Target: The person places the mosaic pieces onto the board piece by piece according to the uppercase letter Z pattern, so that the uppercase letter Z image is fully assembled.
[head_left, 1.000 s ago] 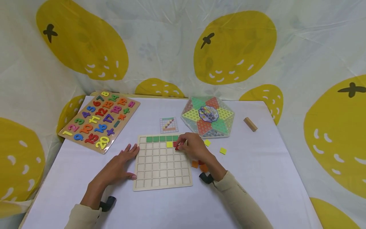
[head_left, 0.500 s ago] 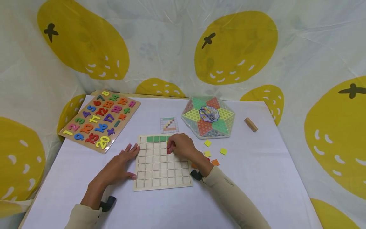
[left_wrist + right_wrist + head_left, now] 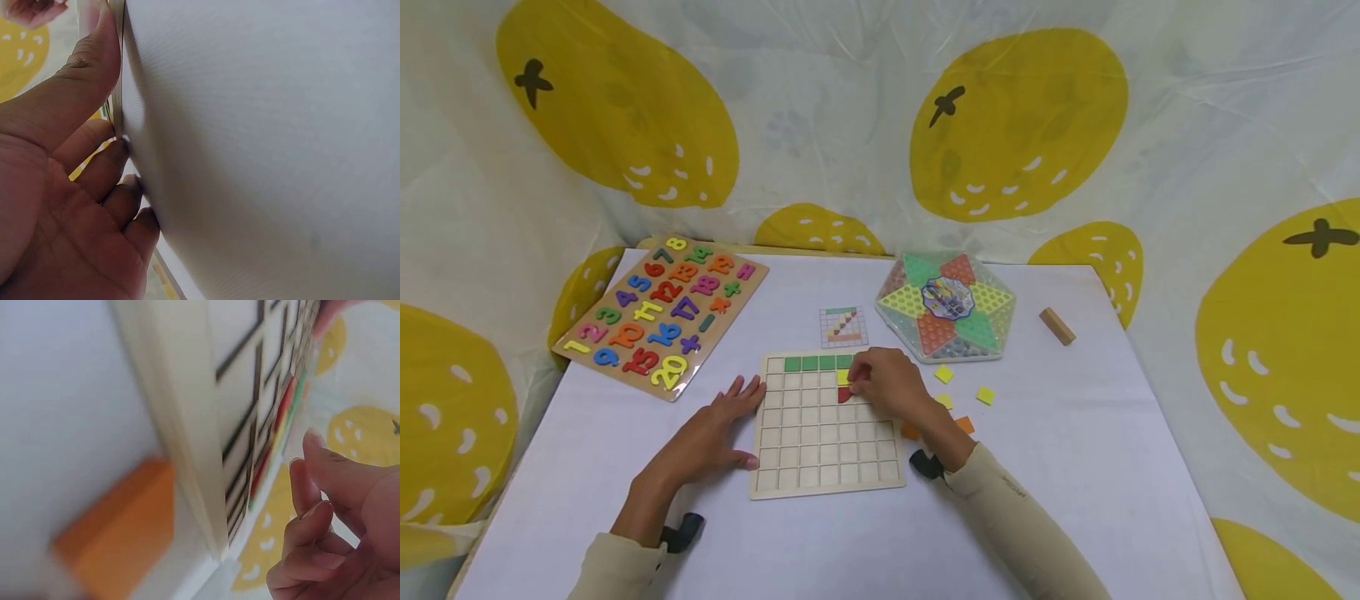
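Observation:
A wooden grid board (image 3: 808, 492) lies on the white table. Along its top row run several green tiles (image 3: 808, 364). Below them sits a yellow tile (image 3: 843, 377), and directly under that a red tile (image 3: 845, 395) rests in its cell. My right hand (image 3: 891, 385) hovers over the board's upper right, fingertips just beside the red tile; in the right wrist view its loosely bent fingers (image 3: 306, 528) hold nothing. My left hand (image 3: 711, 433) rests at the board's left edge, thumb and fingers (image 3: 103, 169) spread and touching its side.
Loose yellow tiles (image 3: 985, 396) and orange tiles (image 3: 964, 426) lie right of the board. Behind it are a small pattern card (image 3: 843, 327), a hexagonal game board (image 3: 1000, 333), a number puzzle (image 3: 662, 321) and a wooden block (image 3: 1057, 326).
My right hand has moved left with a red tile, set it in the cell under the yellow one, and let go, drawing slightly right. My left hand stays still.

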The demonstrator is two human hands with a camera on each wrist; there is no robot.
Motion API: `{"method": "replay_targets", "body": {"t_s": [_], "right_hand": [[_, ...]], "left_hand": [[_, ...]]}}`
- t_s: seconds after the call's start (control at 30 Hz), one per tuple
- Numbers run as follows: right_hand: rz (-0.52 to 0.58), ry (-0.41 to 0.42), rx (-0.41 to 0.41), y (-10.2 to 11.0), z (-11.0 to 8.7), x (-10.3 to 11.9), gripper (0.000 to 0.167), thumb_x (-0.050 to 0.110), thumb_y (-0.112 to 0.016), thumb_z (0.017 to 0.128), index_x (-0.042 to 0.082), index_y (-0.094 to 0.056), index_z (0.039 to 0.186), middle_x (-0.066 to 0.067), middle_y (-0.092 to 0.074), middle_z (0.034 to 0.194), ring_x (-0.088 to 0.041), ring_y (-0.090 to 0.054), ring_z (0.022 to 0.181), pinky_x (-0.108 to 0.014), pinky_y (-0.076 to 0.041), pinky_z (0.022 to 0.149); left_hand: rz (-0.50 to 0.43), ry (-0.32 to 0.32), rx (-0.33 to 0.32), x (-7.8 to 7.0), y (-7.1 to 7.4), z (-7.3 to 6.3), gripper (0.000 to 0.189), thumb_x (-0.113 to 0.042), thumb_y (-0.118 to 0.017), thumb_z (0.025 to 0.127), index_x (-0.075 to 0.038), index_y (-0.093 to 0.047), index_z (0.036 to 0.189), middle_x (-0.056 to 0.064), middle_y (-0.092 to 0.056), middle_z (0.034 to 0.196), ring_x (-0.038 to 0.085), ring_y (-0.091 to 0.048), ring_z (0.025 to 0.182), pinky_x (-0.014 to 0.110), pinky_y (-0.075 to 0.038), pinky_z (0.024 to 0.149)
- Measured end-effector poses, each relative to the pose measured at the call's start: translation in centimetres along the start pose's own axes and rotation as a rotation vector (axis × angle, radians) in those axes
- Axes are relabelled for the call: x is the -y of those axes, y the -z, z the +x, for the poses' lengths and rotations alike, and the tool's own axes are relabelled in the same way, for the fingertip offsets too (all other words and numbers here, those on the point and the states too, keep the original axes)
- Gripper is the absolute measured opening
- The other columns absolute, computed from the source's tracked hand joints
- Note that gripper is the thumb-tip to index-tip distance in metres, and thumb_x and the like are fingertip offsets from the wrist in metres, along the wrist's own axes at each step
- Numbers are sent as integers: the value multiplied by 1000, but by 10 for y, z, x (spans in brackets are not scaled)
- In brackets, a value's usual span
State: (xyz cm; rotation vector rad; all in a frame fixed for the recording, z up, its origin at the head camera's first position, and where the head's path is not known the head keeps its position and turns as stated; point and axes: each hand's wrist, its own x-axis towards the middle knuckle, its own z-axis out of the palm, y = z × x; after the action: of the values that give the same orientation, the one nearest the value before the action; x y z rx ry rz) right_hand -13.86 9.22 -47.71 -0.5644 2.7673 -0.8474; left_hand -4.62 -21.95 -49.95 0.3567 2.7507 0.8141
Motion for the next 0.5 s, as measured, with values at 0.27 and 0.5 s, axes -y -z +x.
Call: {"method": "replay_targets", "body": {"t_s": [0.27,0.5], "right_hand": [[35,-131,-92,29,-23,-31,13,17,-85,90,20,-78,100,6,-72,91,-18,-60,84,-30,-48,64],[-46,-268,-152,48,-40,-66,19,21,-86,90,19,-78,108,0,-74,99,-22,-64,93,-34,-52,70]], "left_hand": [[7,1,17,1,-1,2,124,-31,-101,64,-13,-34,166,9,-26,175,41,-16,165,65,-21,131],[7,14,25,1,1,3,125,-30,-102,63,-12,-34,166,11,-26,176,42,-16,165,65,-20,131]]}}
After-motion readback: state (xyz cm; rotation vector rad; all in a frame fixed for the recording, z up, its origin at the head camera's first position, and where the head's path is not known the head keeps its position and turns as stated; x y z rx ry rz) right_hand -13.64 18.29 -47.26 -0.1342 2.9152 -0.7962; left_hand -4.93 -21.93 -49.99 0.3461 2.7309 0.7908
